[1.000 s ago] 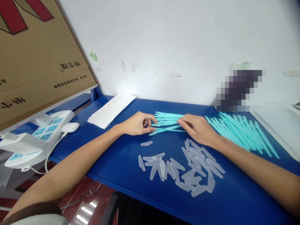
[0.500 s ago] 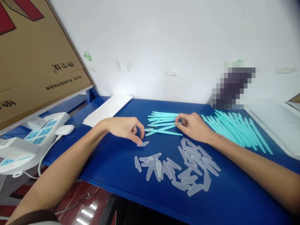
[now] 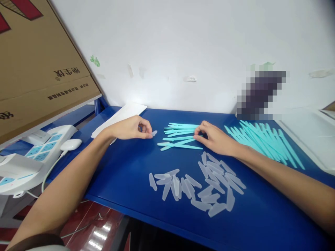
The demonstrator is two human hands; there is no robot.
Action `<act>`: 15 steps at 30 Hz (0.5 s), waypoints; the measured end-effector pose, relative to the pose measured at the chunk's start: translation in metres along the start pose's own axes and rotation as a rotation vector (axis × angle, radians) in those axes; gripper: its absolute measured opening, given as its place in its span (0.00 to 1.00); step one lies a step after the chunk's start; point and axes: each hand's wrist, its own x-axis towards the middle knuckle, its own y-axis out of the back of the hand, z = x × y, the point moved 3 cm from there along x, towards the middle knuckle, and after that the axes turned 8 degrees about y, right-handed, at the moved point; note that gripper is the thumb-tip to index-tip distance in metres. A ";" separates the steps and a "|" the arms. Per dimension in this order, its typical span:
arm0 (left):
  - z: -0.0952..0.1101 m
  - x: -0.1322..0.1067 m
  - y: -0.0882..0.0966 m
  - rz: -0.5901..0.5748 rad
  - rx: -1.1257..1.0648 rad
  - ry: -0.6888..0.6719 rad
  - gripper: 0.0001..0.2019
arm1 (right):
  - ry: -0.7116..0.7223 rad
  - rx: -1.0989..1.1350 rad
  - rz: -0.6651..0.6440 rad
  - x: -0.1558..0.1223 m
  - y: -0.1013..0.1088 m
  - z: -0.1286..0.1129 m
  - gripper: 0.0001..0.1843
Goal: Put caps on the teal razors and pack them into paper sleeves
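Note:
My left hand (image 3: 134,127) pinches a translucent plastic blade cover (image 3: 154,133) between thumb and fingertips, raised a little over the table. My right hand (image 3: 213,137) is closed, its thumb and index finger at the right end of a turquoise eyebrow razor (image 3: 180,142); the exact grip is partly hidden. Another turquoise razor crosses this one just below. Several more turquoise razors (image 3: 180,128) lie in a loose row behind, partly covered by my right fingers. Closer to me lies a scattered group of translucent blade covers (image 3: 216,170).
A large pile of turquoise razors (image 3: 264,143) lies right of my right hand. White flat packaging (image 3: 125,113) rests behind my left hand. A power strip (image 3: 47,150) with plugs and a cable stands at left, under a leaning cardboard box (image 3: 39,62). A clear tray (image 3: 309,136) sits at far right.
My left hand has moved up and left, away from the crossed razors, carrying the blade cover. My right hand stays almost in place. The view has shifted slightly.

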 end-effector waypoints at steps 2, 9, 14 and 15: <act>-0.005 0.005 0.000 0.133 -0.099 0.040 0.11 | 0.030 -0.026 0.007 -0.001 0.000 -0.002 0.15; -0.017 0.025 -0.027 0.325 -0.332 0.048 0.15 | 0.052 -0.014 0.137 -0.008 0.004 -0.009 0.15; -0.020 0.031 -0.040 0.334 -0.418 0.002 0.17 | 0.064 -0.011 0.234 -0.010 0.004 -0.008 0.11; -0.020 0.031 -0.042 0.324 -0.441 -0.007 0.17 | 0.071 -0.029 0.254 -0.010 0.005 -0.008 0.11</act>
